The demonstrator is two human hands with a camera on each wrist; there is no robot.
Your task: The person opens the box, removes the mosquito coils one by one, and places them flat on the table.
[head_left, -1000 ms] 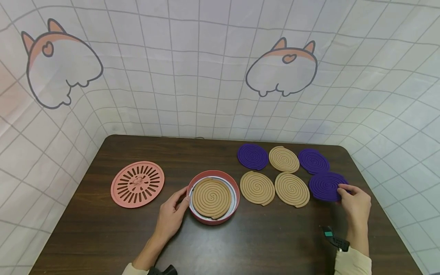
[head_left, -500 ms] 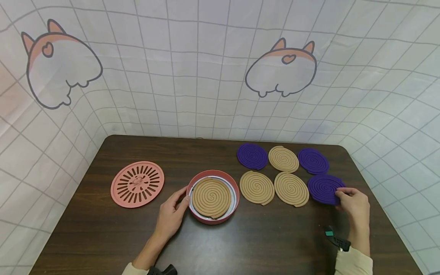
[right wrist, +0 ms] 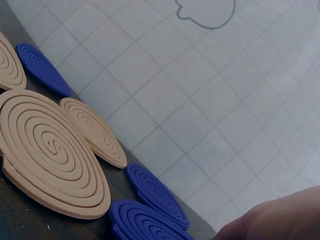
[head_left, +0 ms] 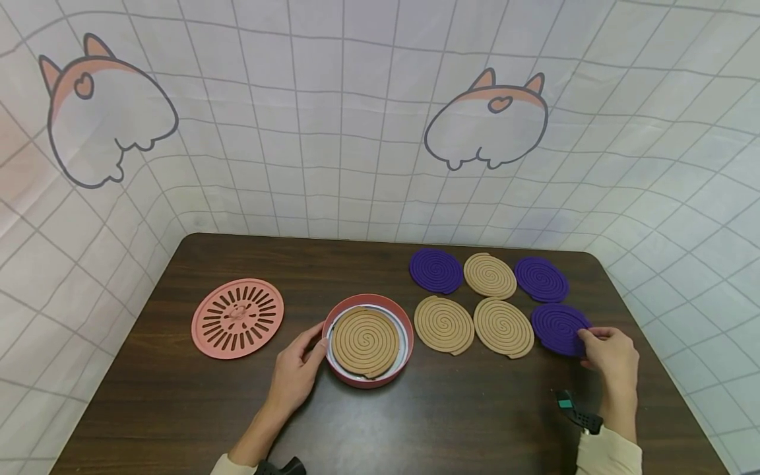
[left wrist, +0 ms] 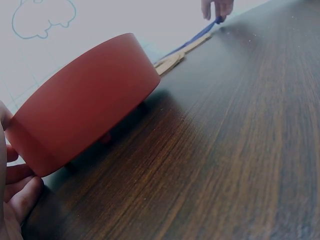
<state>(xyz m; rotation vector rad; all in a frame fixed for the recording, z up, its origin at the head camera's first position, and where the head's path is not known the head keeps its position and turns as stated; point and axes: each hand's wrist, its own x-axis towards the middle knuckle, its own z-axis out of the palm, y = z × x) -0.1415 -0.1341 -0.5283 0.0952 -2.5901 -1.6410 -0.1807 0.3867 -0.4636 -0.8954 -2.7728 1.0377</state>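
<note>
My left hand grips the left side of a round red mosquito coil holder. A tan mosquito coil lies inside the holder on a white lining. In the left wrist view, fingers curl at the lower edge of the holder's wall. At the right, my right hand pinches the near right edge of a purple mosquito coil, thumb on top. This coil shows only partly in the right wrist view, where the fingertips are out of sight.
Two tan coils lie between the holder and the held coil. Behind them are a purple coil, a tan coil and another purple coil. A pink slotted lid rests at the left. A tiled-pattern curtain hangs behind.
My right hand has brought the purple coil slightly down and left, towards the near side of the row. My left hand and the holder have stayed in place.
</note>
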